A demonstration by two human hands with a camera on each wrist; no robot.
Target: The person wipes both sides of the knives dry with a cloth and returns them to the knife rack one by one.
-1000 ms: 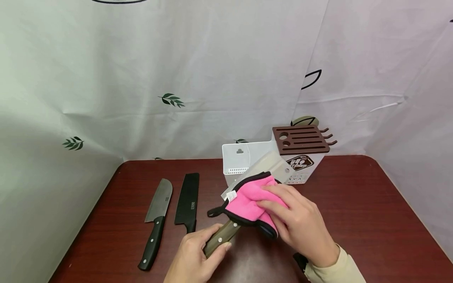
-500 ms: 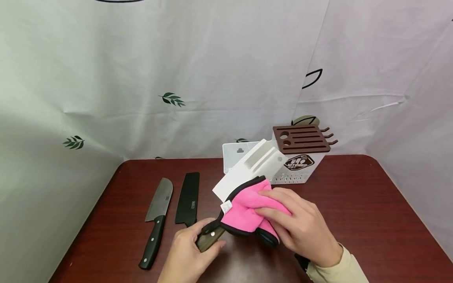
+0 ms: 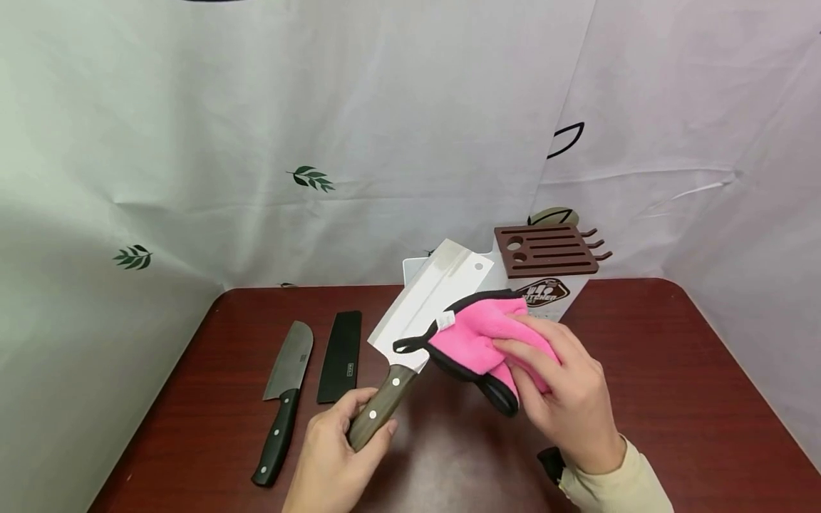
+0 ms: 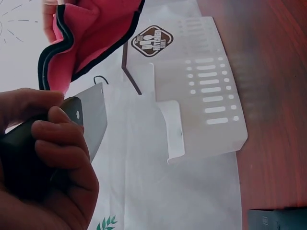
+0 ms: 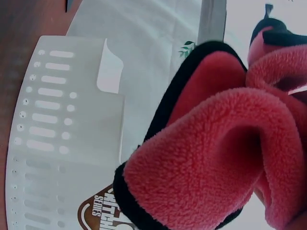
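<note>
My left hand (image 3: pixel 336 445) grips the brown riveted handle of a cleaver (image 3: pixel 426 299), its broad blade tilted up to the right. In my right hand (image 3: pixel 571 392) is a bunched pink cloth (image 3: pixel 484 335) with black edging, a white tag and a hanging loop. The cloth overlaps the blade's right edge near its base in the head view. The left wrist view shows curled fingers (image 4: pixel 67 143) around the handle, with the cloth (image 4: pixel 96 33) above. Fuzzy folds of cloth (image 5: pixel 206 158) fill much of the right wrist view and hide most of that hand.
On the table's left lie a knife with a black handle (image 3: pixel 276 434) and a black-bladed knife (image 3: pixel 341 356), its handle hidden behind my left hand. A white knife holder with a brown slotted top (image 3: pixel 545 253) stands at the back, partly behind blade and cloth.
The cloth first slid down toward the handle, then moved up and right, uncovering the blade's base. The cleaver has shifted left, and its blade now shows brightly.
</note>
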